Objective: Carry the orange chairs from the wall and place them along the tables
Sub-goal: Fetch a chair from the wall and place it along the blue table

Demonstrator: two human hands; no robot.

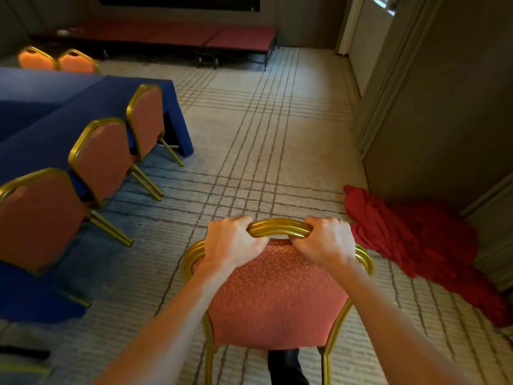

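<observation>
**While both hands hold it: one orange chair [277, 295], out in the open aisle**

As the head view looks down on it, the orange chair sits low in the centre with its back towards the person.

- **Grip.** The left hand [233, 243] is curled over the left shoulder of the gold top rail and the right hand [324, 243] over the right shoulder. Both clasp the frame, thumbs against the patterned back pad.
- **Position.** The chair is over the striped carpet [263, 134], well apart from the tables [41, 107], which lie to the left under blue cloths. The legs run off the bottom edge, so it cannot be told whether the feet touch the floor.
- **Along the tables, near side.** First chair [36, 215], second chair [102, 159] and third chair [145, 118] stand in a row, backs outward and tucked against the cloth.
- **Far side.** Fourth chair [37, 61] and fifth chair [77, 62]; only their tops show above the cloth.
- **Other.** A heap of red cloth [416, 240] lies on the floor just right of the held chair, against a beige partition [444, 107]. A low red-topped platform [194, 34] runs along the far wall. A dark shoe [286, 365] shows beneath the chair back.
</observation>
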